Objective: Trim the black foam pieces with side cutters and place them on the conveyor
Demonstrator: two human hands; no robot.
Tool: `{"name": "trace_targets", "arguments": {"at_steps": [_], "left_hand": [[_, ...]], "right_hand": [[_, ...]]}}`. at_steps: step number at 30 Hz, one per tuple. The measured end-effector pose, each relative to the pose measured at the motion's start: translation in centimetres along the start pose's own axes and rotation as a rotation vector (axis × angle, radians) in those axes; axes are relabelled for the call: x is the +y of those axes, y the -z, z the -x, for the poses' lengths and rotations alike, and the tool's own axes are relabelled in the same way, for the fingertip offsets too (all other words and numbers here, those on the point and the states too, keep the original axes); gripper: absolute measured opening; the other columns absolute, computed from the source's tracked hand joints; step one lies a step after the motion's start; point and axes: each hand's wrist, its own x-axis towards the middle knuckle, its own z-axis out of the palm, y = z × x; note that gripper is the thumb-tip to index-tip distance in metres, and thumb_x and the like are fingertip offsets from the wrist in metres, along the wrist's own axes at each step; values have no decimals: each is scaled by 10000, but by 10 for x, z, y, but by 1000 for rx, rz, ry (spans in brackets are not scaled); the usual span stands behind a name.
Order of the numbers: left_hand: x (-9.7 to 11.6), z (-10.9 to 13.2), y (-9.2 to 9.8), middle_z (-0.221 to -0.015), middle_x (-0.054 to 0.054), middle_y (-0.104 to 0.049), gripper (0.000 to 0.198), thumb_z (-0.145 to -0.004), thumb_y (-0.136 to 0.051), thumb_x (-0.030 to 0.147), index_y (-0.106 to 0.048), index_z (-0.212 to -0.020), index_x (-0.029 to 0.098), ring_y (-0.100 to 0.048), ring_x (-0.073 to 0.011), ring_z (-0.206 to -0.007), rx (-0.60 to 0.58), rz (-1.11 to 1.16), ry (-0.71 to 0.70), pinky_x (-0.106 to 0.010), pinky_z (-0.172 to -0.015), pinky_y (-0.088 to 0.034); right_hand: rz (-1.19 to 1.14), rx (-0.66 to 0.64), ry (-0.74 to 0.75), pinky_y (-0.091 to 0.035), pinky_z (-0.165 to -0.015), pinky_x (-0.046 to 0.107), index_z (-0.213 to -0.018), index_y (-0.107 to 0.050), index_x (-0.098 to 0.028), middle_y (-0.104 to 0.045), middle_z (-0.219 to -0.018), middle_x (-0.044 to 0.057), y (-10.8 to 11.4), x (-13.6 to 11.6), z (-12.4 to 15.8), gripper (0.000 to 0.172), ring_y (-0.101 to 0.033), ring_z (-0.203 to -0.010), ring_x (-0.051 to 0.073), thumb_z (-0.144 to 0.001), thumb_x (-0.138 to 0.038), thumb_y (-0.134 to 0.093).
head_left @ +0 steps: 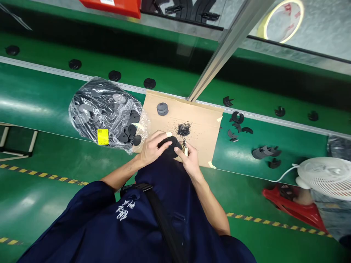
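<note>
My left hand (pixel 153 149) is closed around the edge of a black round plastic piece (pixel 170 147), held just above the near edge of a cardboard sheet (pixel 203 146). My right hand (pixel 189 160) grips small pliers (pixel 184 143) with pale yellow handles, jaws pointing away from me. Its thumb presses on the near right side of the round piece. Pale wrapping shows on a left fingertip. Beyond my hands lies a pile of small black scraps (pixel 183 129), and a short stack of black discs (pixel 162 109) rests at the sheet's far left.
Left of the cardboard, a clear plastic bag (pixel 95 109) holds many black discs. Curved black pieces (pixel 265 152) lie to the right, near a white fan (pixel 326 175). A metal post (pixel 216 62) rises behind the sheet. More black parts (pixel 149 83) sit along the green strip beyond.
</note>
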Motion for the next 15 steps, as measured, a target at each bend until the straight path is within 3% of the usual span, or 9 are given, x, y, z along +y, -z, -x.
{"name": "trace_targets", "arguments": {"at_steps": [7,12,15], "left_hand": [[-6,5,-5,-1002,-66,-652,258,-1018,-580,290,-701,-1210,168,-687,-148,-911,11,-69,-113,-257,-825,-589],[-4,6,-7,-1068,-90,-660,286,-1022,-565,326,-689,-1222,164,-694,-170,-977,12,-31,-53,-283,-877,-591],[-3,5,-8,-1165,-112,-694,333,-1035,-530,371,-651,-1265,164,-690,-202,-1096,-51,52,45,-326,-960,-580]], "right_hand": [[1,6,12,-326,-579,250,-813,-611,-203,-434,-644,-63,1,2,0,379,-354,-605,104,-820,-559,-739],[-5,4,32,-347,-580,252,-826,-601,-208,-439,-646,-60,-2,3,0,414,-366,-608,109,-831,-604,-719],[6,0,47,-353,-585,255,-832,-601,-209,-445,-658,-56,-3,2,1,415,-368,-614,112,-835,-607,-717]]}}
